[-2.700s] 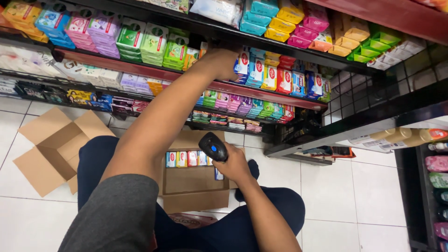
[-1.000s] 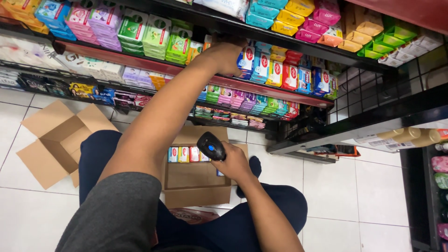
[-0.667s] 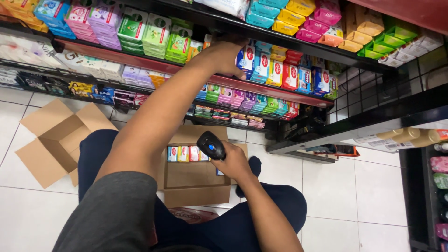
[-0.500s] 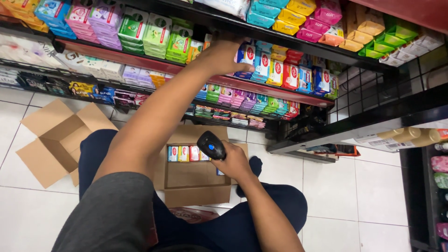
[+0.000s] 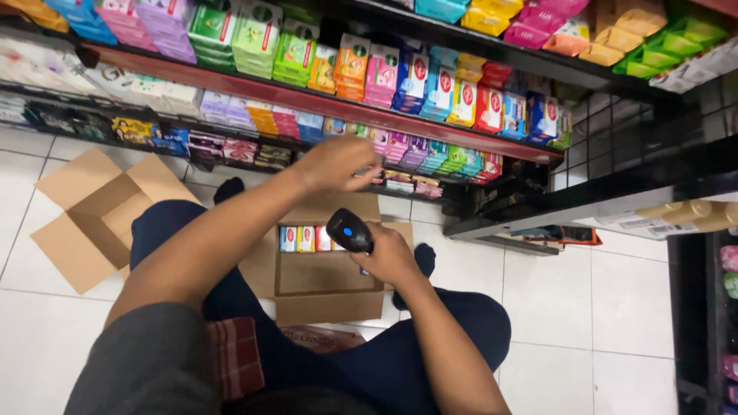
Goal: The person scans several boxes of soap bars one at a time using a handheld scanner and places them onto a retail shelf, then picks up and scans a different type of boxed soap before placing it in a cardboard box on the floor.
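Scanner (image 5: 350, 230) sits gripped in our right hand (image 5: 392, 257) over the open box (image 5: 323, 288). Our left hand (image 5: 338, 163) has dropped back from the shelf (image 5: 307, 100), fingers loosely curled, apparently empty, so that reach looks finished.

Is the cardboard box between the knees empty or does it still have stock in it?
Not empty. The open box holds one row of small packs along its far wall; the rest of its floor is bare cardboard.
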